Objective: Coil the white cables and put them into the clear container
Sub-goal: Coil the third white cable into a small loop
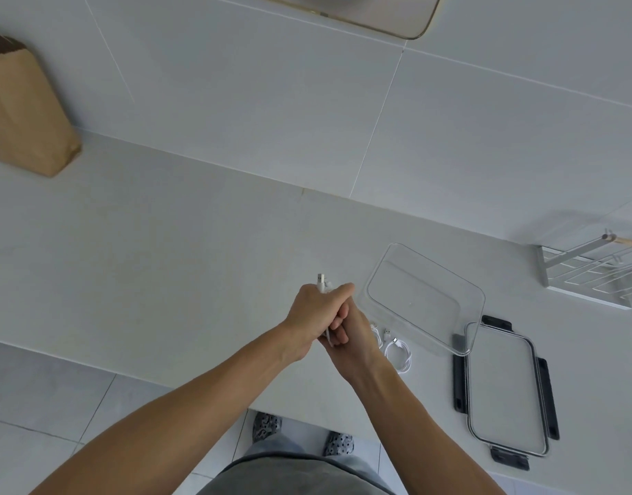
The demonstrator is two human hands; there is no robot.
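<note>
Left hand (314, 314) grip curled round white cable (322, 283), plug poking out above fist. Right hand (348, 334) grip pinches same cable just below. Second cable (396, 348) on bench (164, 262) right of hands, clear container (425, 298) beyond it, lid (505, 391) further right.

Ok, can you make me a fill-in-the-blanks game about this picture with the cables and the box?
1. The clear container holds ____ cables right now.
2. The lid lies on the counter, ____ the container.
3. The cable in the hands is gripped by the left hand and the ____ hand.
4. The brown paper bag stands at the far ____ of the counter.

Missing words: no; off; right; left
</note>
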